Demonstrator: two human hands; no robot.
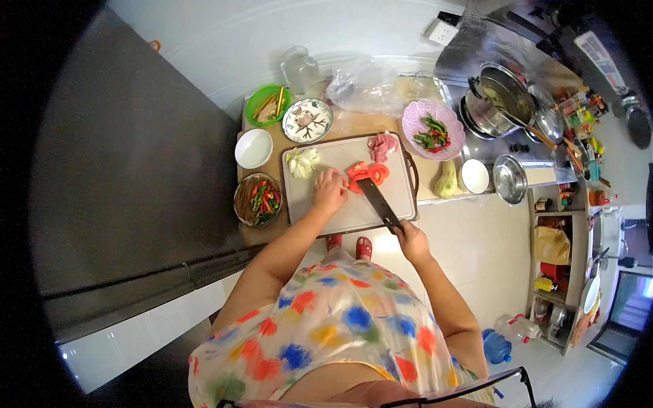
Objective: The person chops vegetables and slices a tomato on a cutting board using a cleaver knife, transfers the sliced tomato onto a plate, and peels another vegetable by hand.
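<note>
My right hand grips the handle of a dark, broad-bladed kitchen knife, its tip end at the tomato. Cut pieces of red tomato lie on the pale cutting board. At the left edge of these pieces is my left hand, its fingers bent and the fingertips against the tomato; the exact contact is small and partly hidden. Pale cut vegetable pieces sit at the board's upper left. Raw pink meat rests at its upper right.
Left of the board stand a white bowl and a bowl of peppers and brown strips. Behind are a patterned plate, a green basket and a plastic bag. Rightward: a pink pepper dish, metal bowl and stove pot.
</note>
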